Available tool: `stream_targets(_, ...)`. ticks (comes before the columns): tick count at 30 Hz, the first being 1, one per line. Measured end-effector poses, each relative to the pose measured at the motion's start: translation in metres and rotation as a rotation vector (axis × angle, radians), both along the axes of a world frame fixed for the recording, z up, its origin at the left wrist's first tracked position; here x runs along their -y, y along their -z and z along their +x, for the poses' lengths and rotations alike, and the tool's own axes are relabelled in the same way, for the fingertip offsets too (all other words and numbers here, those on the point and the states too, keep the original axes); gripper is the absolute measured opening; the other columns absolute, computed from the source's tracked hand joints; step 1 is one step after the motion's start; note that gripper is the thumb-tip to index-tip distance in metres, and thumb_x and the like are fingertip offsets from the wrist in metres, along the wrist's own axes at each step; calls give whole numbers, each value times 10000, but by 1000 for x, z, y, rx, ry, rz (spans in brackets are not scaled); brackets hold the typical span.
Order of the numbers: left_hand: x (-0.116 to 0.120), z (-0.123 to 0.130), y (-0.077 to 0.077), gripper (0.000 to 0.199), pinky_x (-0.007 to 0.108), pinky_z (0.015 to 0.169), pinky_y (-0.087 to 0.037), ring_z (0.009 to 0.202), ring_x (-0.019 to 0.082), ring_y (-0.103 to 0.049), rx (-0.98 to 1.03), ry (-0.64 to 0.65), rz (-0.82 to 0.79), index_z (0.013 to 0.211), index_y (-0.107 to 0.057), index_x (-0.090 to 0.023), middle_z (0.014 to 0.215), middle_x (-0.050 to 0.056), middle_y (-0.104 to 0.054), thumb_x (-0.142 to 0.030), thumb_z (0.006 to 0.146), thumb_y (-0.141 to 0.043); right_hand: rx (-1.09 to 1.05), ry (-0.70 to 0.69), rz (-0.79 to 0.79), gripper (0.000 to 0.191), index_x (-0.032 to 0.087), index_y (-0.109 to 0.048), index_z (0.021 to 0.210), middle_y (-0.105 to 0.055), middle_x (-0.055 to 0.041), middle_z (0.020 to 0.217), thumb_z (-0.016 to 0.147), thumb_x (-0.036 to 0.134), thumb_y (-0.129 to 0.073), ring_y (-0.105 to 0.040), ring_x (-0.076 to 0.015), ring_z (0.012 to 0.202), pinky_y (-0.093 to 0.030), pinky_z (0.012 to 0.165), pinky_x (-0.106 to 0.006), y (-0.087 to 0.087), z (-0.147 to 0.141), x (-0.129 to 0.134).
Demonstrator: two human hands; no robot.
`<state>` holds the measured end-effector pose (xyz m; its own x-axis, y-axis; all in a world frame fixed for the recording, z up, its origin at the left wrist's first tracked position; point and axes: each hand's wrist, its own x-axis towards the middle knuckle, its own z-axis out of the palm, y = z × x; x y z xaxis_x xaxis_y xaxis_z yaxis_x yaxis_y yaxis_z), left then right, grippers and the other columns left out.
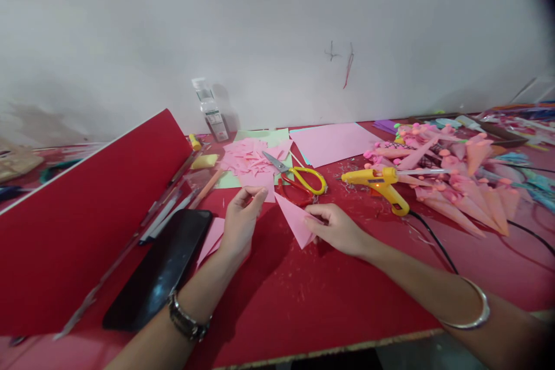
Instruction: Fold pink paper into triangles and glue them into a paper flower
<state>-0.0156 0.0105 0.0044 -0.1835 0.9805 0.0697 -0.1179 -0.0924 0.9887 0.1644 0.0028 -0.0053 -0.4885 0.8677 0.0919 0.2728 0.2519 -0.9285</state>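
My right hand [336, 226] grips a pink paper cone [293, 218] by its wide end, thumb on top, with the point aimed away to the upper left. Just left of that point is my left hand [244, 217], thumb and fingers pinched together; whatever is between them, I cannot make out. Beyond both hands lie scissors [309, 179] with yellow and red handles, the blades pointing up and left over a pile of pink paper scraps [247, 156]. A yellow glue gun [376, 182] rests right of the scissors, its nozzle facing left and a small orange light showing.
Many finished pink paper cones [470, 196] are heaped at the right. A black phone [160, 272] and pink paper pieces [212, 238] lie left, beside a leaning red board [95, 225]. Behind stand a clear bottle [212, 113] and flat pink sheets [332, 144]. The glue gun's black cord [436, 243] crosses the table.
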Motion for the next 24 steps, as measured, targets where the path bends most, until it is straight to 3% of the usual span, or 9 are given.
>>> stream_targets(5,0,0,-2,199,162,445,-260,469,43,-313,78,18,-17,780,-566,-158,557,-61,-375,-350,726,-558,-23,1,-27,242,175,-358,580,-353,52,517,799,272,-390,-380,-67,470,-284,447,-195,-1,0,0)
stream_targets(10,-1,0,-1,354,174,409,-249,418,51,-273,87,59,-33,503,-381,-160,465,-65,-291,-370,776,-466,-58,33,-40,255,166,-419,599,-448,34,523,809,312,-408,-451,-79,492,-336,472,-196,-6,0,1)
stream_targets(13,-1,1,0,130,151,440,-294,442,39,-317,28,71,-6,674,-509,-165,569,-60,-400,-279,734,-526,-77,127,-11,178,157,-481,699,-481,28,579,788,310,-458,-455,-82,525,-354,497,-199,-6,0,-1)
stream_targets(14,0,2,0,101,149,462,-321,460,37,-350,12,108,-5,796,-542,-183,634,-53,-450,-249,719,-538,-85,153,-2,163,155,-496,739,-486,28,601,782,310,-470,-449,-82,531,-357,504,-201,-6,0,-2)
stream_targets(16,5,5,-2,224,177,514,-384,513,59,-434,-46,285,-22,943,-553,-203,731,-21,-525,-245,726,-519,-99,154,16,171,150,-525,786,-513,18,651,772,317,-490,-456,-89,565,-370,535,-209,-4,0,-3)
stream_targets(19,15,11,-4,210,247,617,-437,675,147,-541,-266,566,29,886,-615,-172,800,48,-610,-281,731,-523,-101,44,46,194,139,-559,726,-555,2,677,741,331,-541,-488,-115,640,-385,593,-221,-2,0,-2)
stream_targets(21,21,15,-5,187,253,668,-435,753,176,-558,-404,589,122,864,-634,-178,837,57,-638,-260,715,-556,-102,-13,48,206,134,-563,678,-559,4,647,727,334,-561,-494,-124,645,-386,594,-221,-3,-1,-1)
stream_targets(24,22,15,-3,167,227,599,-430,649,154,-558,-460,542,183,749,-647,-182,706,39,-645,-262,759,-501,-100,-36,49,197,132,-576,704,-576,-2,669,743,322,-543,-510,-133,662,-394,608,-228,-5,-2,2)
